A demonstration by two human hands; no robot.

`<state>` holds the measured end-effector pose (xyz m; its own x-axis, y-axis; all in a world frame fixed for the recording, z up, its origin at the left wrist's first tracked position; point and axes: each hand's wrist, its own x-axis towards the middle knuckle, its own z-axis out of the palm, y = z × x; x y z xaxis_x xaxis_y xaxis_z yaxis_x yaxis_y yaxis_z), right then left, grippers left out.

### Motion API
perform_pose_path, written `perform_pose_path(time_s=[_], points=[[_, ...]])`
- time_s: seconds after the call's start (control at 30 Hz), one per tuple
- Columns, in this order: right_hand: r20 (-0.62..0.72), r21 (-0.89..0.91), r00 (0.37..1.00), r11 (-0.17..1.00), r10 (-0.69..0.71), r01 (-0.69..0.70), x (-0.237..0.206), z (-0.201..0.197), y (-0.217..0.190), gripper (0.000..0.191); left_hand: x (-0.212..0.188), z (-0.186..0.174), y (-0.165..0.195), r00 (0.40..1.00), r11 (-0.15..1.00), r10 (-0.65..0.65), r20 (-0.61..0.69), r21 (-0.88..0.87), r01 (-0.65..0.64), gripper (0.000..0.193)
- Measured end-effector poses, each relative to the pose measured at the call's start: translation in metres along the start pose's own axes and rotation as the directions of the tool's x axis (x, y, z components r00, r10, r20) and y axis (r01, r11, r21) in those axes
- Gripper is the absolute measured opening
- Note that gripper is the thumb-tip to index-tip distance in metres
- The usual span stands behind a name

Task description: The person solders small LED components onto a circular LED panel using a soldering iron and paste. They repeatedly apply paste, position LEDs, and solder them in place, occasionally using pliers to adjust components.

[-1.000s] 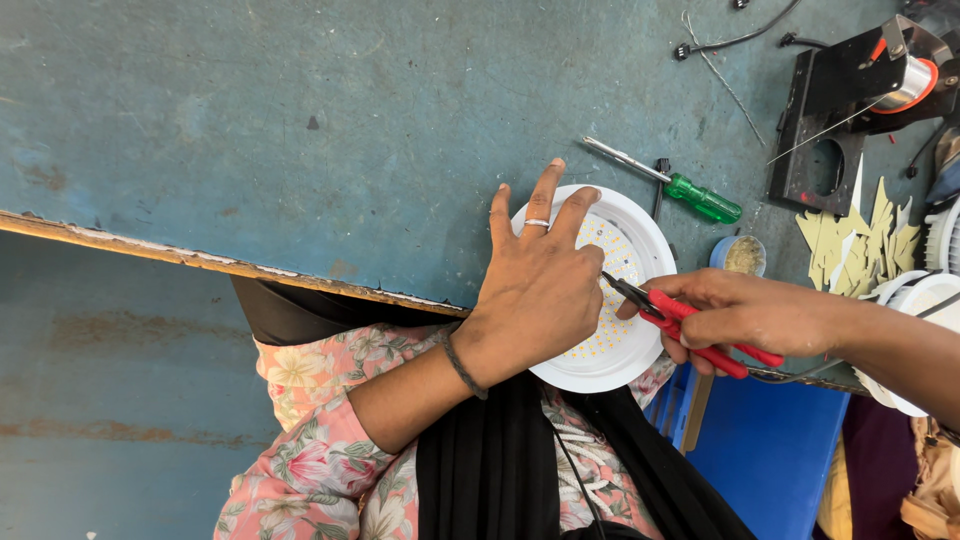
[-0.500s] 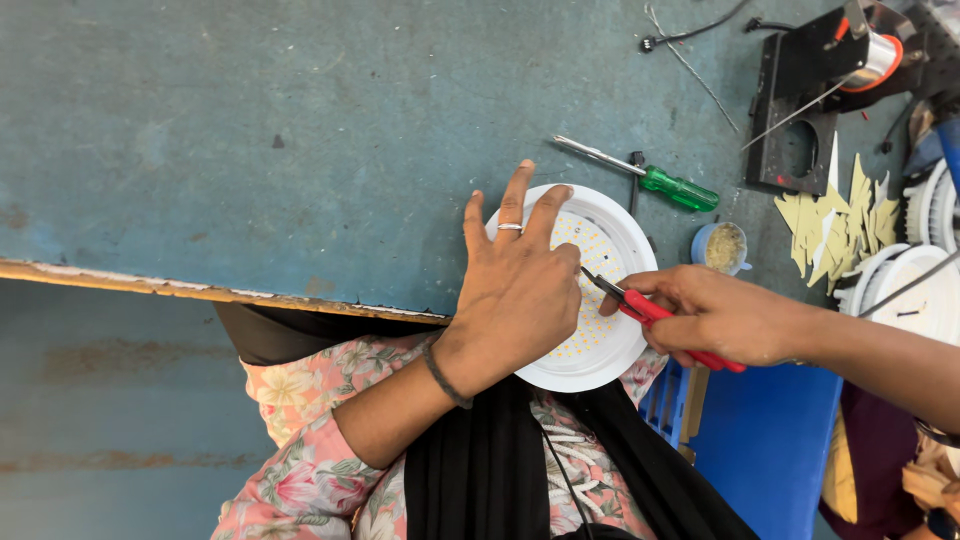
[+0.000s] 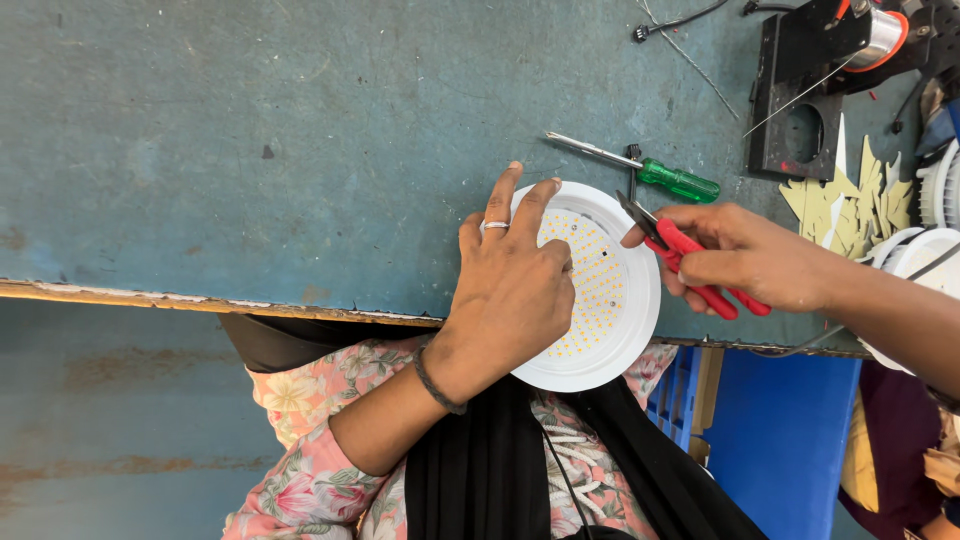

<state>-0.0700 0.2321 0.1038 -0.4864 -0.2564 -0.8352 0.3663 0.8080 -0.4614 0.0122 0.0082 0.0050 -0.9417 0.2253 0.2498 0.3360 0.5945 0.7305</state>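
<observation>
A round white lamp disc (image 3: 610, 300), its face dotted with rows of small yellow diodes, lies at the near edge of a worn blue-green tabletop (image 3: 250, 150), its lower rim hanging past that edge over the person's lap. The left hand (image 3: 512, 280) lies flat on the disc's left half, fingers spread and pressing down, a ring on 1 finger and a dark band at the wrist; it grasps nothing. The right hand (image 3: 745, 258) is closed around the red handles of a pair of cutters (image 3: 680, 255), whose dark tips sit at the disc's upper right rim; whether the tips touch it cannot be told.

Just beyond the disc, a green-handled screwdriver (image 3: 650, 172) lies on the tabletop, its shaft pointing toward the left. Near the far right corner stands a black fixture (image 3: 795, 100) with a round hole, a spool (image 3: 880, 35) above it. Pale yellow cut-out pieces (image 3: 850, 205) are heaped at the right edge, beside more white housings (image 3: 925, 250). A thin black wire (image 3: 680, 22) trails along the far edge. The person wears a pink floral sleeve (image 3: 300, 470) and a black scarf (image 3: 480, 470).
</observation>
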Motion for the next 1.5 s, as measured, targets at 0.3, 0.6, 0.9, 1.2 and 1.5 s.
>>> perform_pose_path(time_s=[0.3, 0.6, 0.9, 1.2, 1.5], points=[[-0.246, -0.648, 0.898, 0.751, -0.365, 0.128, 0.006, -0.025, 0.006, 0.078, -0.001, 0.004, -0.007, 1.0, 0.998, -0.014, 0.005, -0.057, 0.015, 0.012], [-0.322, -0.891, 0.543, 0.442, -0.776, 0.105, 0.108, -0.068, -0.005, 0.07, 0.001, 0.008, -0.003, 1.0, 1.0, -0.006, -0.015, -0.017, 0.006, 0.01], [-0.252, -0.898, 0.369, 0.358, -0.895, 0.255, 0.066, -0.054, 0.002, 0.064, 0.004, 0.008, -0.001, 1.0, 1.0, -0.018, 0.013, -0.025, 0.018, 0.008], [-0.445, -0.554, 0.432, 0.62, -0.785, 0.555, 0.01, 0.035, 0.055, 0.05, 0.004, 0.009, 0.005, 1.0, 0.999, 0.016, 0.01, 0.029, -0.017, 0.023], [-0.678, -0.11, 0.4, 0.623, -0.617, 0.774, 0.026, 0.089, 0.098, 0.063, 0.004, 0.014, 0.009, 0.999, 0.998, 0.001, 0.034, 0.064, -0.003, 0.013]])
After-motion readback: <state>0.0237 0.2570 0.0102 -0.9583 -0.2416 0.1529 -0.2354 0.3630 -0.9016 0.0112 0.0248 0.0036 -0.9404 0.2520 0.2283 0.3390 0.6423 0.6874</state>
